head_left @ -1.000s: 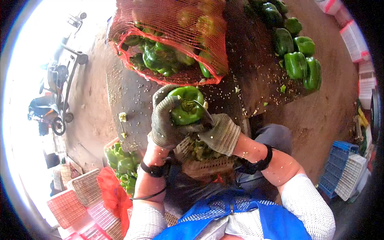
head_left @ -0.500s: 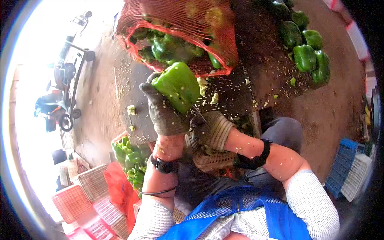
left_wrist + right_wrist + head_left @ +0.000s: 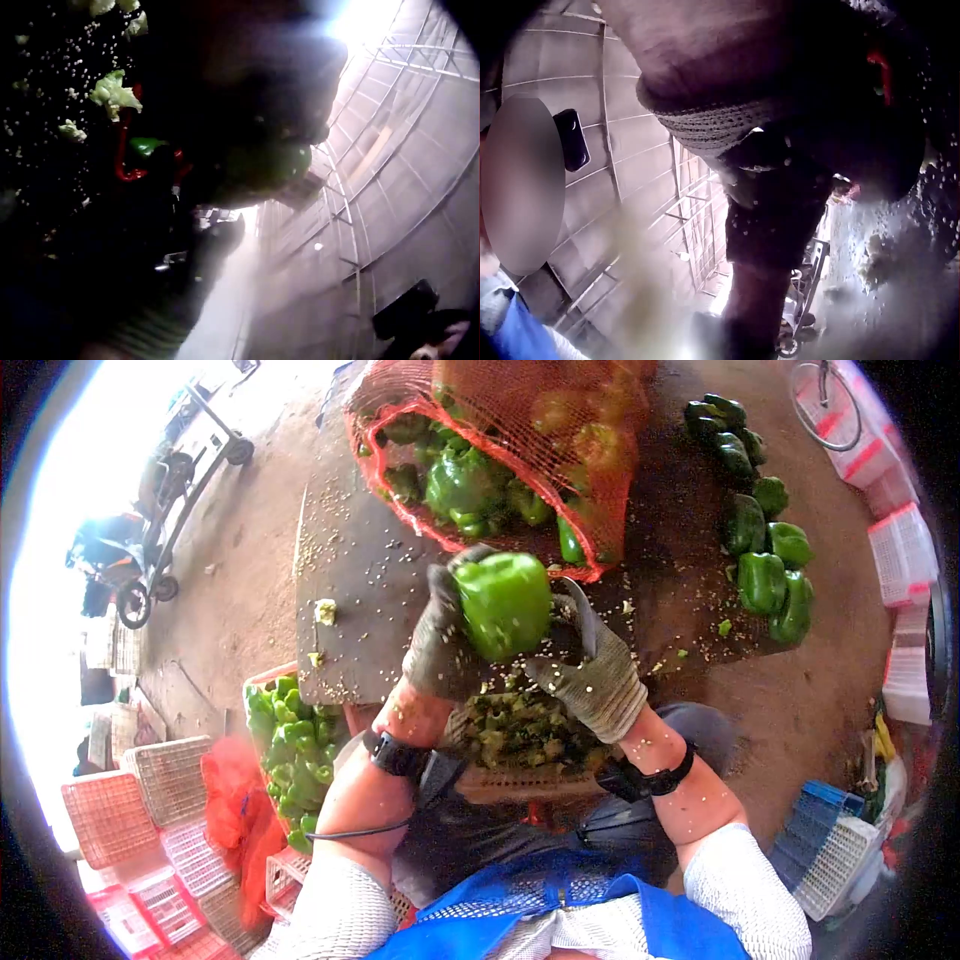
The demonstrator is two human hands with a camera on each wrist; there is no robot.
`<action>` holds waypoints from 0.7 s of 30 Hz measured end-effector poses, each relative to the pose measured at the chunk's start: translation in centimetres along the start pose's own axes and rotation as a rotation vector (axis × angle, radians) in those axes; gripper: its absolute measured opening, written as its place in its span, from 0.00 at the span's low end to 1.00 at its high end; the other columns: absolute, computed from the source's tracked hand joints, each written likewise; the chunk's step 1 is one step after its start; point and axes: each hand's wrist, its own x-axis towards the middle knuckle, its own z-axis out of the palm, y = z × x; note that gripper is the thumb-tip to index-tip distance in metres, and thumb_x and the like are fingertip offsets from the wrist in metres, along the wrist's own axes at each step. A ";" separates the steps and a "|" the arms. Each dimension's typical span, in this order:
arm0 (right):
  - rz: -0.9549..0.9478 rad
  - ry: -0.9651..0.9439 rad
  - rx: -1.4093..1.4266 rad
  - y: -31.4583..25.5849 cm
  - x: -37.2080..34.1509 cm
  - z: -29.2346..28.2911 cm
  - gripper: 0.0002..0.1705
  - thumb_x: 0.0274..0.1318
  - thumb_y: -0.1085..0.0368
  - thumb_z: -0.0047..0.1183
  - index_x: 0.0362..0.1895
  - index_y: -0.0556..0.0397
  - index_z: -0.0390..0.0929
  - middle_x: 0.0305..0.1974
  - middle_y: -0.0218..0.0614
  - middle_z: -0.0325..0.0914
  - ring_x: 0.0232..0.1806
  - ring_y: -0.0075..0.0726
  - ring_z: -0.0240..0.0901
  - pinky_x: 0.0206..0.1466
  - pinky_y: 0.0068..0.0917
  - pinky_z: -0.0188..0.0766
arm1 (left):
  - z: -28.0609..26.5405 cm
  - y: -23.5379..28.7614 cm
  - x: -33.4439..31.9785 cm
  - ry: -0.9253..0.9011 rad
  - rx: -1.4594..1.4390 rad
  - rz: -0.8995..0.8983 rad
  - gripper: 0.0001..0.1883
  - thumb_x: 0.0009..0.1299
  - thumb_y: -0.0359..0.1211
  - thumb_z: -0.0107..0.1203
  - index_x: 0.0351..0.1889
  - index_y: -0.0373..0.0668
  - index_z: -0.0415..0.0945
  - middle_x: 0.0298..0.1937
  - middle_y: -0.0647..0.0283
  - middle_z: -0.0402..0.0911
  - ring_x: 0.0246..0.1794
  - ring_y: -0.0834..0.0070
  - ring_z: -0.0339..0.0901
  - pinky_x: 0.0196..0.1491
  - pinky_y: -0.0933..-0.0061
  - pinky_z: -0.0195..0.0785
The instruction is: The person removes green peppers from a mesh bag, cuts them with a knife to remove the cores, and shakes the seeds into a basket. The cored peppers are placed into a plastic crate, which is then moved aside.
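My gloved left hand holds a green bell pepper over the seed-strewn board, its smooth side facing up. In the left wrist view the pepper shows dimly, mostly in shadow. To its right, my gloved right hand grips a small knife, blade pointing away from me beside the pepper; its handle is hidden in the glove. Beyond both hands lies a red mesh sack, its mouth towards me, with green peppers inside. A crate of pepper scraps stands below the hands.
Whole green peppers lie in a group on the board's right side. A crate of peppers stands at my left, near an orange-red mesh bag. Stacked crates line the lower left; blue and white crates stand at right.
The pepper has turned from showing its stem end to showing its side, rising and then lowering slightly. My right hand with the knife has drawn back and swung right, away from the pepper.
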 end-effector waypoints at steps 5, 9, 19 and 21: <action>-0.112 -0.009 -0.114 0.0 0.0 -1.1 0.42 0.44 0.62 0.67 0.63 0.55 0.61 0.55 0.41 0.73 0.56 0.36 0.70 0.59 0.30 0.68 | 3.1 -0.2 -1.5 0.086 0.481 -0.257 0.35 0.70 0.46 0.54 0.70 0.43 0.54 0.63 0.60 0.68 0.60 0.70 0.68 0.61 0.71 0.65; -0.063 -0.120 -0.129 0.8 -0.1 -1.2 0.42 0.40 0.62 0.67 0.61 0.54 0.62 0.53 0.44 0.72 0.55 0.41 0.71 0.58 0.32 0.68 | -2.1 -2.5 -0.6 0.330 0.861 -0.327 0.34 0.65 0.46 0.61 0.63 0.38 0.61 0.49 0.55 0.77 0.47 0.71 0.76 0.48 0.73 0.72; 0.092 -0.151 -0.334 -3.5 -1.2 -2.8 0.38 0.38 0.63 0.64 0.59 0.50 0.66 0.44 0.43 0.77 0.45 0.38 0.77 0.50 0.32 0.74 | 1.5 -0.8 -2.3 0.025 0.571 -0.360 0.32 0.66 0.32 0.61 0.66 0.40 0.60 0.54 0.61 0.76 0.52 0.73 0.75 0.54 0.69 0.72; 0.164 -0.079 -0.283 -1.6 -1.0 -2.3 0.33 0.40 0.65 0.64 0.55 0.51 0.69 0.42 0.40 0.79 0.42 0.34 0.78 0.48 0.30 0.75 | 0.2 0.0 -2.6 0.012 0.833 -0.393 0.31 0.65 0.32 0.62 0.65 0.39 0.63 0.55 0.63 0.76 0.51 0.76 0.74 0.55 0.73 0.69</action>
